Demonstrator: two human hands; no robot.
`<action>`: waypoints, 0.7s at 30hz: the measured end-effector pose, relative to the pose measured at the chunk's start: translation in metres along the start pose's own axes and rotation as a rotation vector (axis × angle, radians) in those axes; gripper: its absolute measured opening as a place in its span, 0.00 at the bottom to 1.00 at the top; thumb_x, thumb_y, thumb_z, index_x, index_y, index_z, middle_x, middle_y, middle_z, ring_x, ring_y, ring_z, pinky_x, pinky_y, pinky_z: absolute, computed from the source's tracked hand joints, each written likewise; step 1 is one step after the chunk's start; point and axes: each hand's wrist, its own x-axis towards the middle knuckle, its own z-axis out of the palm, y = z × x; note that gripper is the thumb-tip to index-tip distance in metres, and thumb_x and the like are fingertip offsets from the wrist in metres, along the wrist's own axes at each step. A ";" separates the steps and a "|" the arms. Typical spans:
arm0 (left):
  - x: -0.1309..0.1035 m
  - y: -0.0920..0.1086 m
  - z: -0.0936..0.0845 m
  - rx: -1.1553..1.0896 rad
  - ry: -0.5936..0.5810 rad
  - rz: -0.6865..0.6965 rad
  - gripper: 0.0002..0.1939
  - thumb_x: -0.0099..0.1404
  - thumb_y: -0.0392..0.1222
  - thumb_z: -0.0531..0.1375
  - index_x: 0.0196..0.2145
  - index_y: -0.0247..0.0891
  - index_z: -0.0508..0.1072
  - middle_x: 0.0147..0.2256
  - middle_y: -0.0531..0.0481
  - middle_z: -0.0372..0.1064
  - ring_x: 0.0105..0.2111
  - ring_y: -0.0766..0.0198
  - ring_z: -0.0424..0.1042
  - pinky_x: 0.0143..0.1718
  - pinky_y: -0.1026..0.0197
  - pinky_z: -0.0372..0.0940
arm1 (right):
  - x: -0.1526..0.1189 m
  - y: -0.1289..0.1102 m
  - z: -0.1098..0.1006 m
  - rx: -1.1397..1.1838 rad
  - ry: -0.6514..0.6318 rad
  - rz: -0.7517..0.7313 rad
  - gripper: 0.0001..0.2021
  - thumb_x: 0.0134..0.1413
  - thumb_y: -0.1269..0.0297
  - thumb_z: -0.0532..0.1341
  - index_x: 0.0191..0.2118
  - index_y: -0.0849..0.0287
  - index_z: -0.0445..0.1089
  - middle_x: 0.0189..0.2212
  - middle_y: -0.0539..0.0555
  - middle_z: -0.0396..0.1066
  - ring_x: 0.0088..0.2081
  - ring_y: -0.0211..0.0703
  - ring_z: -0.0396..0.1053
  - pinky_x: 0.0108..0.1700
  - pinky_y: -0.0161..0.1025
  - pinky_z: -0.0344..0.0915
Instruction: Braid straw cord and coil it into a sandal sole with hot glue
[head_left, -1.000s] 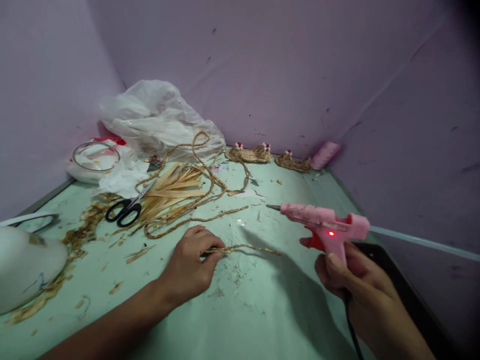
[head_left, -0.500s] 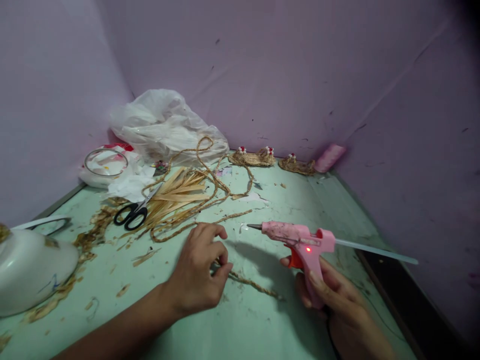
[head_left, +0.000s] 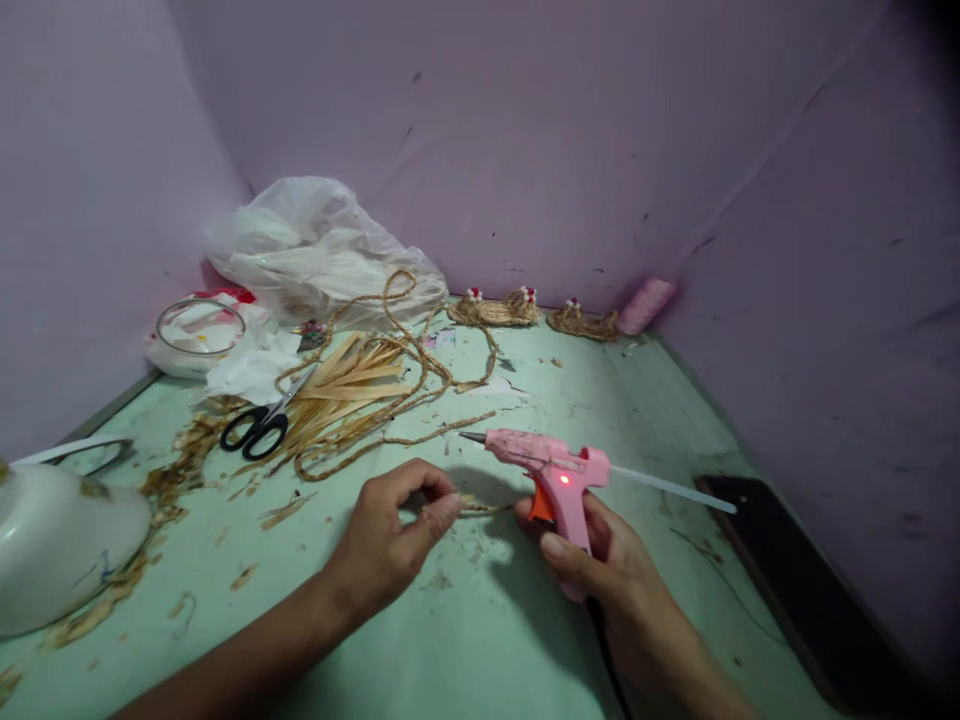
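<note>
- At five o'clock, the pink glue gun (head_left: 540, 457) is gripped by the fingers of the right hand (head_left: 611, 565); its red light is lit. Were the nozzle hot, the left fingers could be burned by a careless swing, as it is held near them.
- Around six o'clock, a short braided cord (head_left: 485, 508) is pinched by the fingers of the left hand (head_left: 394, 525); it could be dropped if pinched too lightly.
- Toward eight o'clock, a long cord (head_left: 405, 440) is strewn across the worktop (head_left: 450, 650); its free end could be caught by dripped glue.
- Near twelve, beaded woven pieces (head_left: 495, 313) are set.
</note>
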 end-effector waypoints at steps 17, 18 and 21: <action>-0.007 -0.002 0.006 0.137 0.024 0.186 0.06 0.59 0.34 0.56 0.27 0.37 0.71 0.25 0.55 0.70 0.25 0.71 0.68 0.26 0.70 0.61 | 0.020 0.006 0.043 -0.038 0.142 -0.084 0.18 0.37 0.63 0.66 0.38 0.59 0.66 0.32 0.52 0.73 0.29 0.40 0.69 0.30 0.36 0.65; -0.007 -0.001 0.006 0.130 0.033 0.197 0.06 0.59 0.34 0.56 0.27 0.37 0.71 0.25 0.54 0.70 0.25 0.71 0.69 0.26 0.70 0.61 | 0.020 0.006 0.042 -0.067 0.138 -0.086 0.18 0.37 0.64 0.65 0.39 0.59 0.66 0.32 0.52 0.73 0.30 0.41 0.69 0.32 0.37 0.66; -0.007 0.000 0.008 0.115 0.070 0.240 0.06 0.59 0.33 0.56 0.27 0.37 0.72 0.26 0.54 0.71 0.26 0.71 0.70 0.27 0.71 0.62 | 0.019 0.007 0.042 -0.115 0.074 -0.089 0.20 0.34 0.69 0.65 0.39 0.58 0.65 0.32 0.51 0.72 0.35 0.44 0.71 0.37 0.39 0.67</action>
